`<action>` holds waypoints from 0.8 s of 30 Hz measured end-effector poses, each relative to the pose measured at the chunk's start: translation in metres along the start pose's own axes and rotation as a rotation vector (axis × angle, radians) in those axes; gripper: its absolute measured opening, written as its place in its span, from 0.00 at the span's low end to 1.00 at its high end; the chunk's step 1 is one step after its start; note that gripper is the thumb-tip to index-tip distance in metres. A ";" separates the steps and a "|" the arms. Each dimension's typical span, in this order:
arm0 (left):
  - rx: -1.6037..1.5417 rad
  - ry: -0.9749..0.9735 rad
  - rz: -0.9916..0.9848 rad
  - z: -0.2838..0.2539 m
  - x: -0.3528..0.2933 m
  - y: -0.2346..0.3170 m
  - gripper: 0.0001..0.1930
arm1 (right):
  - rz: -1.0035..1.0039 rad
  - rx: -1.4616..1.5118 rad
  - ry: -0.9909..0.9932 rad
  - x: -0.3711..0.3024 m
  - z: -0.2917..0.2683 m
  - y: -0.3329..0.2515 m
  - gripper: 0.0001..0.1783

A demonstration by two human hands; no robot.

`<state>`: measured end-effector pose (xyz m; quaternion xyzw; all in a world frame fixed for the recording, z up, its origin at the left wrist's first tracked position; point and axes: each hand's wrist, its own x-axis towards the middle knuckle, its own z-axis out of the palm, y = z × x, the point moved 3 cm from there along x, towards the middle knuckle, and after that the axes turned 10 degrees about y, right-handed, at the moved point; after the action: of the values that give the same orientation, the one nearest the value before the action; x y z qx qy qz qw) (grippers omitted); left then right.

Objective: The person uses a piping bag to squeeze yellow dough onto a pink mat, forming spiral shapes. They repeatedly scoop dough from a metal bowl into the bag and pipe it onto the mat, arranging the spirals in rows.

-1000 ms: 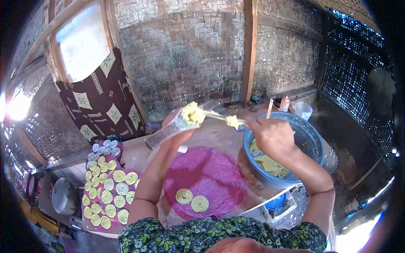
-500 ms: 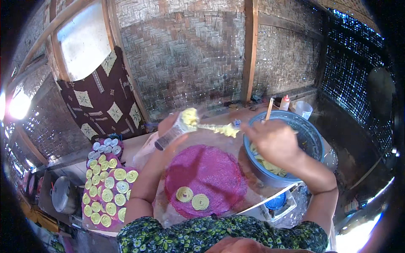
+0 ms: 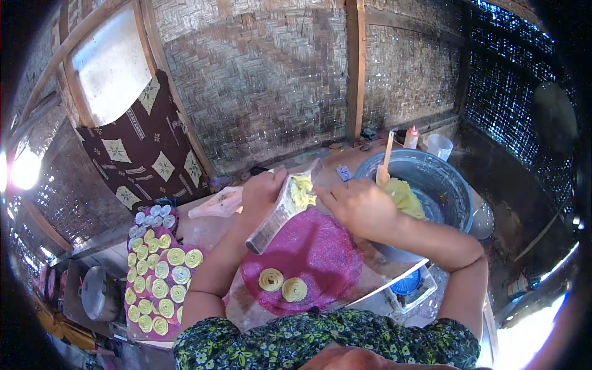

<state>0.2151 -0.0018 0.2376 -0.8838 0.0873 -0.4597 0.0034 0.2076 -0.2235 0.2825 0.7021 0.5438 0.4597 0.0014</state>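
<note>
My left hand (image 3: 262, 190) is closed around a clear tube-shaped press (image 3: 270, 223), tilted over the table. Soft yellow dough (image 3: 302, 192) shows in its wide upper end. Close to that end is my right hand (image 3: 365, 208), fingers curled together; what they pinch, if anything, is hidden. Beneath both hands lies a round magenta woven mat (image 3: 314, 265) bearing two flat yellow dough spirals (image 3: 295, 289) near its front edge. Right of my right hand stands a large blue-grey tub (image 3: 457, 185) with a mass of yellow dough (image 3: 406, 200) and a wooden-handled utensil (image 3: 387, 157) in it.
At left, magenta mats (image 3: 174, 296) carry several yellow and pale spirals. A pink-white plastic bag (image 3: 219, 202) rests behind my left forearm. A red-capped bottle (image 3: 411, 137) and white container (image 3: 440, 146) stand behind the tub. A woven wall (image 3: 259, 86) rises behind the table.
My right hand has moved left from over the tub to the tube's mouth. The tube has shifted slightly right and nearer me, and the dough strand stretching from it no longer shows.
</note>
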 end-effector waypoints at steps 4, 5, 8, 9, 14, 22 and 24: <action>-0.284 0.085 -0.152 0.013 -0.015 -0.046 0.13 | 0.236 0.176 0.023 -0.016 -0.023 0.018 0.18; -0.055 -0.030 -0.190 0.022 -0.006 -0.060 0.14 | 0.370 0.236 0.059 -0.021 -0.032 0.026 0.17; -0.289 0.093 -0.326 0.003 0.007 -0.028 0.13 | 0.652 0.555 0.387 -0.014 -0.006 0.030 0.21; -0.028 0.035 -0.250 -0.006 0.019 0.002 0.12 | 0.703 0.640 0.465 -0.013 0.012 0.024 0.23; -0.375 0.305 -0.312 0.018 0.025 0.010 0.15 | 0.855 0.723 0.389 -0.023 0.058 -0.036 0.25; -0.460 0.227 -0.287 0.002 0.031 0.015 0.19 | 1.041 0.802 0.119 -0.072 0.062 -0.002 0.16; -0.392 0.188 -0.278 0.004 0.032 0.018 0.19 | 0.965 0.813 0.171 -0.071 0.060 -0.011 0.17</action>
<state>0.2340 -0.0253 0.2595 -0.8243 0.0523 -0.5103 -0.2396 0.2391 -0.2437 0.1964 0.7733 0.2958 0.2197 -0.5160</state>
